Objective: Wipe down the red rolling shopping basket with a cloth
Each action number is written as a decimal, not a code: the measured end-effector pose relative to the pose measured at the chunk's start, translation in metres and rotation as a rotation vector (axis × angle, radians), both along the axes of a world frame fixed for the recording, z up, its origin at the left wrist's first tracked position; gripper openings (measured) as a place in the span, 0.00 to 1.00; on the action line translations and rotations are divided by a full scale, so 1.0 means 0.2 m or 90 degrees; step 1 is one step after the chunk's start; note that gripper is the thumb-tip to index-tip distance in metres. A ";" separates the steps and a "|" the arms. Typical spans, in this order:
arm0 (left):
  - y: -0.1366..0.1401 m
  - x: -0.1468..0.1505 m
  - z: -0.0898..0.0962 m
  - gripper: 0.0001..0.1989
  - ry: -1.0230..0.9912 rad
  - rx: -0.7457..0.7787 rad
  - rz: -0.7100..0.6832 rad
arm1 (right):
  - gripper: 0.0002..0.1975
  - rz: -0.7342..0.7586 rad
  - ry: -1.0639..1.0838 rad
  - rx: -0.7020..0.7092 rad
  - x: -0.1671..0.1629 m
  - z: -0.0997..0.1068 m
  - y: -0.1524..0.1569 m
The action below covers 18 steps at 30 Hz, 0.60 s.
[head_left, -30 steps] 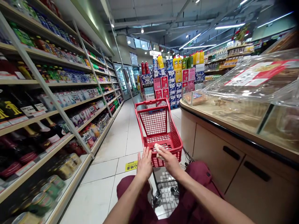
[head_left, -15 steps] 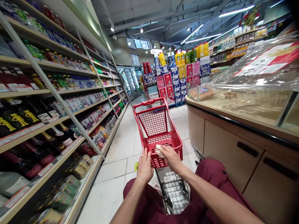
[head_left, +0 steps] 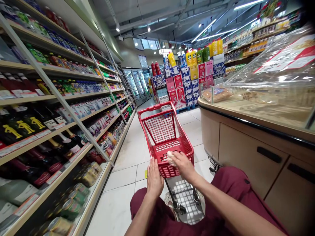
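A red plastic shopping cart stands before my knees, its basket made of open grid. My left hand lies against the basket's near left corner, fingers stretched out and nothing in them. In my right hand is a crumpled white cloth, pressed on the near rim of the basket. Part of the cloth is hidden under the fingers. Below the basket show the cart's dark metal legs and small wheels.
Drink shelves line the left side. To the right stands a wooden counter with packaged food under clear plastic. Black cables lie at its foot. Stacked drink boxes stand ahead, with glass-door fridges behind.
The view has shifted slightly. My right hand, with the white cloth, has moved a little to the right along the near rim. My left hand stays at the corner.
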<state>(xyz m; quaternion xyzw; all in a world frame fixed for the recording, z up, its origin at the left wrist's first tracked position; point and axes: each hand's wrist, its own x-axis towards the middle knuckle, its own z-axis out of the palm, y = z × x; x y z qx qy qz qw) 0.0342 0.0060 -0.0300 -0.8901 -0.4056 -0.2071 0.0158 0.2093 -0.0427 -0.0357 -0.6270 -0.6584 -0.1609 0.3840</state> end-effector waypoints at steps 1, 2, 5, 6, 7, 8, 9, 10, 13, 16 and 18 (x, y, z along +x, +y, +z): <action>0.00 -0.01 -0.01 0.41 -0.006 0.001 0.001 | 0.18 -0.035 0.004 0.005 0.05 -0.01 -0.02; -0.01 -0.01 -0.02 0.41 -0.009 0.000 -0.001 | 0.18 -0.066 0.012 0.010 0.08 -0.02 -0.04; -0.02 -0.01 -0.02 0.42 -0.013 -0.001 -0.010 | 0.18 -0.059 0.013 0.024 -0.02 -0.02 -0.01; -0.02 -0.01 -0.02 0.42 -0.009 -0.001 -0.011 | 0.18 -0.028 0.001 0.028 -0.08 -0.01 0.01; -0.02 -0.02 -0.01 0.41 -0.001 -0.001 -0.011 | 0.18 0.002 -0.010 0.033 -0.14 -0.01 0.04; -0.02 -0.02 0.00 0.41 0.011 0.000 -0.012 | 0.17 0.026 -0.022 0.038 -0.18 0.00 0.05; -0.02 -0.03 0.01 0.41 0.024 0.002 -0.011 | 0.17 0.035 -0.029 0.041 -0.19 0.00 0.05; -0.02 -0.03 0.02 0.40 0.035 0.005 -0.010 | 0.17 0.026 -0.030 0.042 -0.16 -0.01 0.04; -0.02 -0.04 0.03 0.39 0.039 0.003 -0.005 | 0.18 -0.071 0.007 0.048 0.07 -0.05 -0.06; -0.05 -0.01 0.04 0.38 -0.010 -0.012 0.003 | 0.18 -0.086 0.063 0.062 0.19 -0.06 -0.12; -0.07 0.02 0.06 0.36 -0.077 -0.032 -0.010 | 0.18 -0.018 0.109 0.065 0.10 -0.03 -0.11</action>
